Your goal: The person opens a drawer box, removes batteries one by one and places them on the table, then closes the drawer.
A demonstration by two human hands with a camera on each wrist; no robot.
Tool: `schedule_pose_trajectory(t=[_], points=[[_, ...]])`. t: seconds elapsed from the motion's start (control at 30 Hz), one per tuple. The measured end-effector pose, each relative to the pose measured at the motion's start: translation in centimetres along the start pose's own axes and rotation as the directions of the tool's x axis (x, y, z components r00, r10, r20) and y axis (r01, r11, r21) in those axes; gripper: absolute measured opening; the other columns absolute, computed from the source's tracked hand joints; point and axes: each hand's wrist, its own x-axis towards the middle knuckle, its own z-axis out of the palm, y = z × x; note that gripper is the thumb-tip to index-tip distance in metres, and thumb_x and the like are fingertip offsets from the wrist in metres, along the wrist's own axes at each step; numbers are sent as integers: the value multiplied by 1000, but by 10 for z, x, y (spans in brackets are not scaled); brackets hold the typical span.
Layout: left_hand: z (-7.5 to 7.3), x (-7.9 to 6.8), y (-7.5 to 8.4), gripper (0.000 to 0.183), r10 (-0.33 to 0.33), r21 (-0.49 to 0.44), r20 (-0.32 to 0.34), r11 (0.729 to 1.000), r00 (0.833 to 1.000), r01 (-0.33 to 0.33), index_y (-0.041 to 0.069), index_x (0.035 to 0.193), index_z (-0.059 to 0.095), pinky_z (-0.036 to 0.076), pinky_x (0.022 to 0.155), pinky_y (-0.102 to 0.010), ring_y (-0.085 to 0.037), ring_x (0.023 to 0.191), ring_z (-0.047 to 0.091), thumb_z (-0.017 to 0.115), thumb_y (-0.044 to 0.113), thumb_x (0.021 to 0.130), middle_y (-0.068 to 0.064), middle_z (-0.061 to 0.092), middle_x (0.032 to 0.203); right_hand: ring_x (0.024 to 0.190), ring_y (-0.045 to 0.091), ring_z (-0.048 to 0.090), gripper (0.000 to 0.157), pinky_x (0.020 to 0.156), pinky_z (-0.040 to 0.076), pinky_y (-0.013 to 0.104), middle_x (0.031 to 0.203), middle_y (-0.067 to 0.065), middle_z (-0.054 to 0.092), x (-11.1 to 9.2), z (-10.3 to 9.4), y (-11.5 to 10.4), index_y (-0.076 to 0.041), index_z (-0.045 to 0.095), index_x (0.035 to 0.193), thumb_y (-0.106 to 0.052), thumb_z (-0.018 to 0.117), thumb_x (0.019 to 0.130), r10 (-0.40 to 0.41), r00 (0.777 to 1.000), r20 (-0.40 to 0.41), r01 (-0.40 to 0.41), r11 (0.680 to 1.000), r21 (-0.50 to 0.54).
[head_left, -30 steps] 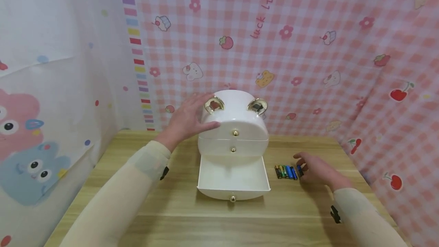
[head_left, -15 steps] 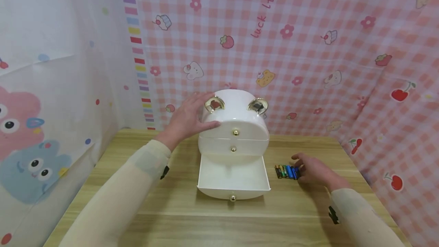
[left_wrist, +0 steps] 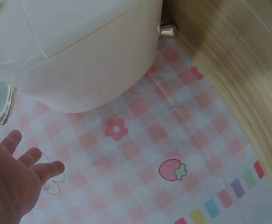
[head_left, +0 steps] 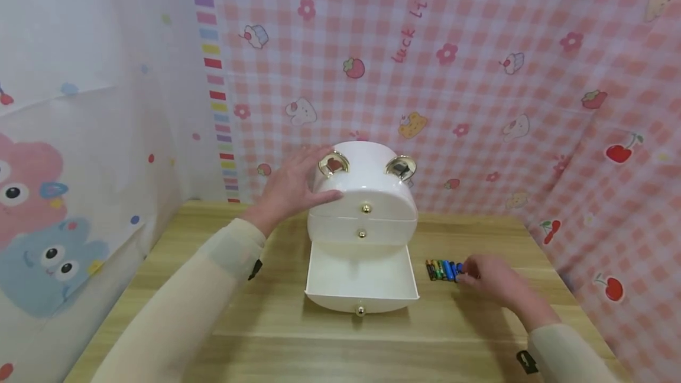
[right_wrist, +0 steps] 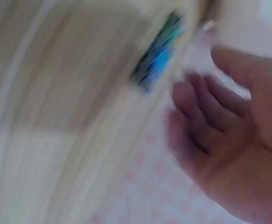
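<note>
A white drawer box (head_left: 364, 167) with gold ear-shaped trims stands on the table, its bottom drawer (head_left: 362, 303) pulled out. My left hand (head_left: 289, 185) rests on the box's upper left side, thumb on the front by the left ear. Several of its fingers (left_wrist: 47, 170) stretch out in the left wrist view. To the right of the drawer lie several batteries (head_left: 441, 270) side by side in a row. My right hand (head_left: 495, 279) is at the row's right end in the head view. In the blurred right wrist view, its fingers are loosely bent with nothing in them, apart from the batteries (right_wrist: 156, 56).
The wooden table (head_left: 276, 347) carries the box and batteries. A pink checked cloth (head_left: 479, 93) hangs behind and along the right side. At the left hangs a white cloth (head_left: 138, 105) with cartoon prints.
The rightmost dark battery, apart from the row at first, now lies close against it. My right hand moved left with it, then changed its finger pose. The left hand stayed put.
</note>
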Motion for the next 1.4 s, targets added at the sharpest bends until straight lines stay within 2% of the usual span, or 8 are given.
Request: schedule_pose_trajectory(t=[0.1, 0.2, 0.27, 0.4, 0.57, 0.7, 1.17, 1.4], points=[[-2, -1, 1, 100, -9, -2, 4, 1000, 1000, 9, 31, 166, 38, 35, 128, -61, -34, 161, 34, 84, 64, 84, -6, 41, 172, 77, 14, 66, 26, 67, 57, 31, 88, 4, 73, -14, 21, -27, -4, 75, 103, -29, 67, 106, -109, 973, 204, 55, 965, 255], [-4, -1, 1, 100, -7, -1, 6, 1000, 1000, 7, 30, 166, 38, 33, 130, -61, -35, 162, 33, 84, 63, 84, -5, 41, 172, 80, 14, 69, 34, 68, 58, 26, 94, 7, 75, -22, 58, -56, -3, 75, 114, -32, 58, 111, -241, 890, 388, -31, 816, 578], [-3, -1, 1, 99, 1, -2, 3, 1000, 1000, -1, 30, 166, 38, 34, 129, -61, -34, 162, 33, 84, 63, 85, -5, 42, 171, 85, 15, 72, 41, 74, 61, 26, 103, 11, 78, -22, 83, -77, 0, 73, 126, -34, 54, 113, -284, 860, 425, -116, 701, 703], [-1, 1, 0, 99, 16, 5, -7, 1000, 1000, -16, 31, 166, 39, 36, 128, -61, -34, 161, 35, 83, 65, 85, -5, 43, 171, 91, 15, 73, 54, 78, 61, 28, 111, 11, 78, -13, 115, -116, 6, 63, 139, -39, 50, 114, -232, 882, 411, -255, 498, 829], [0, 1, 1, 98, 25, 7, -7, 1000, 1000, -25, 30, 166, 40, 35, 128, -62, -36, 161, 34, 83, 64, 85, -6, 44, 170, 88, 13, 71, 57, 78, 61, 28, 107, 6, 79, -4, 133, -138, 8, 63, 136, -43, 54, 112, -115, 918, 378, -320, 344, 883], [-1, 1, 1, 98, 22, 1, -7, 1000, 1000, -22, 30, 166, 40, 33, 129, -63, -38, 162, 32, 83, 64, 85, -5, 43, 171, 83, 11, 68, 54, 74, 58, 25, 100, 1, 78, 0, 135, -145, 5, 66, 132, -43, 56, 111, -61, 930, 362, -329, 303, 895], [-2, 0, 1, 98, -2, -4, 1, 1000, 1000, 2, 33, 166, 39, 33, 128, -67, -40, 163, 30, 83, 66, 85, -6, 40, 173, 81, 9, 68, 47, 74, 57, 24, 95, -1, 77, 31, 120, -145, 5, 66, 129, -37, 54, 112, 21, 944, 330, -323, 265, 908], [-4, 0, 3, 98, 3, -7, 3, 1000, 1000, -3, 32, 166, 39, 31, 129, -65, -41, 162, 30, 83, 65, 85, -6, 40, 172, 83, 10, 66, 45, 75, 56, 25, 95, -1, 74, 59, 116, -145, 5, 64, 126, -36, 48, 115, 52, 965, 255, -258, 325, 910]])
